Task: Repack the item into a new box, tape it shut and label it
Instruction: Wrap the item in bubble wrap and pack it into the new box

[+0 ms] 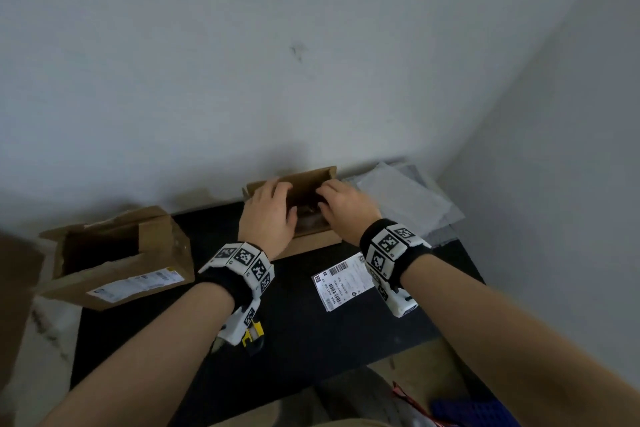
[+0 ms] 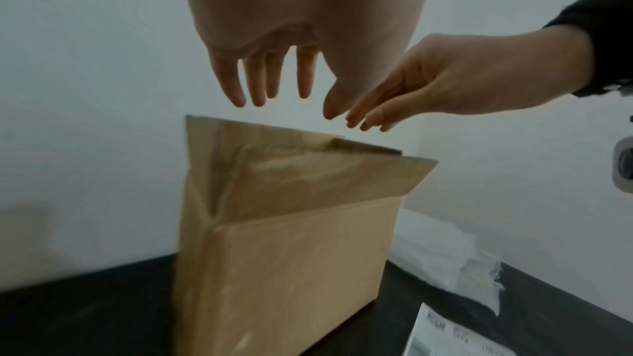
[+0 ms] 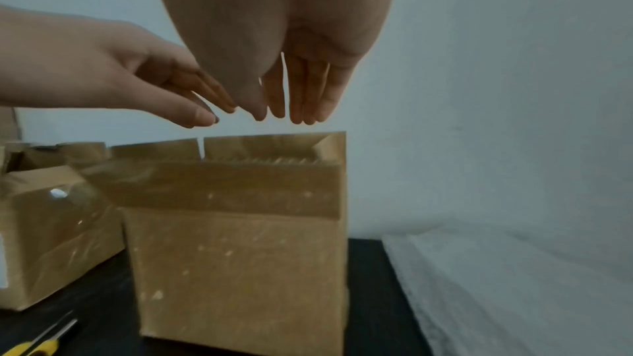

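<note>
A small brown cardboard box (image 1: 313, 243) stands on the black table against the wall, its top flaps up; the box (image 2: 291, 267) (image 3: 240, 267) fills both wrist views. Something dark lies inside it, mostly hidden by my hands. My left hand (image 1: 268, 215) and right hand (image 1: 343, 206) hover side by side just above the opening. Fingers (image 2: 270, 77) of the left hand and fingers (image 3: 301, 96) of the right hang straight, holding nothing and clear of the flaps. A white shipping label (image 1: 341, 282) lies on the table in front of the box.
An older opened box (image 1: 117, 258) with a label and tape sits at the left. Clear plastic wrapping (image 1: 405, 201) lies at the back right. A yellow-handled cutter (image 3: 37, 345) lies near the left forearm. The black table (image 1: 311, 329) ends close to me.
</note>
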A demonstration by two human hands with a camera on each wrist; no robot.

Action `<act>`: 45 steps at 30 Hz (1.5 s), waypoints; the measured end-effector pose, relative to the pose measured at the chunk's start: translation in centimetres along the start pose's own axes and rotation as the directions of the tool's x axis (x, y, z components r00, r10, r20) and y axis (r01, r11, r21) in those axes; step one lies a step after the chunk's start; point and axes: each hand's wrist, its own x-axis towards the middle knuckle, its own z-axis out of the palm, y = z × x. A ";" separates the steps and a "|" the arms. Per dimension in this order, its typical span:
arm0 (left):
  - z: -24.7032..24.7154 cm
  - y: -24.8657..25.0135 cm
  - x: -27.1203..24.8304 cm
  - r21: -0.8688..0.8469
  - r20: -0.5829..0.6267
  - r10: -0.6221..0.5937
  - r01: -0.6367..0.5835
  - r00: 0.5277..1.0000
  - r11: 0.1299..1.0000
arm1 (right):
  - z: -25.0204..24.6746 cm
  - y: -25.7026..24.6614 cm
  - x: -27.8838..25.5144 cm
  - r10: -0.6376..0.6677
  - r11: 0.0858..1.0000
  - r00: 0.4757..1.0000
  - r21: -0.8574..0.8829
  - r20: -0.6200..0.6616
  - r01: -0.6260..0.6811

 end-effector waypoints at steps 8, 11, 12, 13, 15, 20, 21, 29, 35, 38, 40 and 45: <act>2.0 8.5 4.6 -0.019 0.053 0.234 -0.233 0.971 0.972 | -4.0 8.1 -2.2 0.109 0.990 0.994 -0.084 -0.019 -0.111; 4.0 11.9 6.2 -0.010 0.081 0.282 -0.282 0.956 0.959 | -4.7 11.9 -3.2 0.180 0.980 0.983 -0.092 0.027 -0.177; 4.7 13.0 6.7 -0.007 0.095 0.284 -0.285 0.954 0.959 | -4.7 13.2 -3.4 0.201 0.976 0.979 -0.089 0.044 -0.197; 5.5 14.0 7.1 -0.006 0.116 0.281 -0.282 0.953 0.959 | -4.7 14.5 -3.7 0.222 0.972 0.973 -0.090 0.062 -0.216; 7.3 16.1 7.9 0.009 0.177 0.266 -0.272 0.947 0.962 | -4.4 17.1 -4.0 0.262 0.963 0.958 -0.096 0.114 -0.252; 12.5 18.8 8.8 0.031 0.359 0.161 -0.184 0.919 0.982 | -1.9 22.6 -4.4 0.307 0.952 0.920 -0.070 0.245 -0.299; 13.5 18.8 8.9 0.039 0.396 0.133 -0.161 0.909 0.986 | -1.4 23.5 -4.4 0.309 0.951 0.911 -0.063 0.272 -0.304; 19.2 16.6 8.4 0.072 0.567 0.030 -0.085 0.823 0.994 | 2.4 28.1 -3.7 0.284 0.949 0.919 0.056 0.272 -0.310; 21.1 15.8 7.6 0.033 0.569 0.000 -0.022 0.822 0.999 | 3.3 29.7 -1.2 0.303 0.922 0.892 0.133 0.334 -0.363; 21.5 15.7 7.6 0.005 0.554 -0.005 0.003 0.833 1.000 | 3.1 29.8 -0.2 0.331 0.880 0.879 0.222 0.345 -0.419; 21.4 15.7 7.8 -0.015 0.549 -0.008 0.019 0.836 1.000 | 2.9 29.7 0.4 0.344 0.868 0.869 0.232 0.356 -0.439; 20.4 15.8 8.0 -0.056 0.502 -0.062 0.103 0.863 0.993 | 1.8 29.5 0.6 0.387 0.832 0.864 0.281 0.323 -0.478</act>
